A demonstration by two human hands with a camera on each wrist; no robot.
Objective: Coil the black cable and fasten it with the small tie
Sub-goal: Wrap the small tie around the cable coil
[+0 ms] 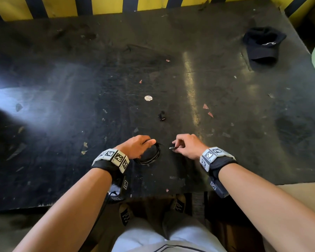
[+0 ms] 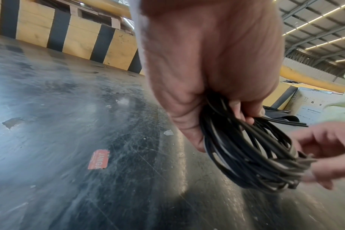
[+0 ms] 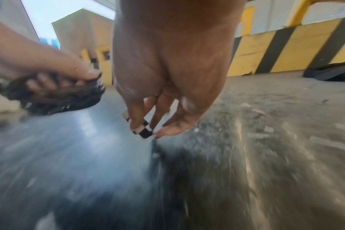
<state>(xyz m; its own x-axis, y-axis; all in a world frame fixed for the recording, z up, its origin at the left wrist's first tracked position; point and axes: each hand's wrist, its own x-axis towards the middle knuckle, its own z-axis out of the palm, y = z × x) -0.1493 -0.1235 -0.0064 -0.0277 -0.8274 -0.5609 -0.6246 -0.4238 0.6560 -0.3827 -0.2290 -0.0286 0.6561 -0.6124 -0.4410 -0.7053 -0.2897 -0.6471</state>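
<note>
The black cable (image 1: pixel 154 156) is wound into a coil of several loops just above the dark table (image 1: pixel 62 106). My left hand (image 1: pixel 148 142) grips the coil at its top, with thumb and fingers curled round the bundle (image 2: pixel 256 155). A little to the right, my right hand (image 1: pixel 176 145) pinches the cable's silver and black plug (image 1: pixel 171 147), which the right wrist view shows between its fingertips (image 3: pixel 142 130). A small black tie (image 1: pixel 161 116) lies loose on the table beyond both hands. The left hand (image 3: pixel 49 65) and coil (image 3: pixel 65 99) are blurred in the right wrist view.
A black cap (image 1: pixel 262 45) lies at the back right. A round white sticker (image 1: pixel 148 98) and paper scraps dot the tabletop. A yellow and black striped barrier (image 1: pixel 80 6) runs along the far edge. The table's front edge (image 1: pixel 62 202) is just under my forearms.
</note>
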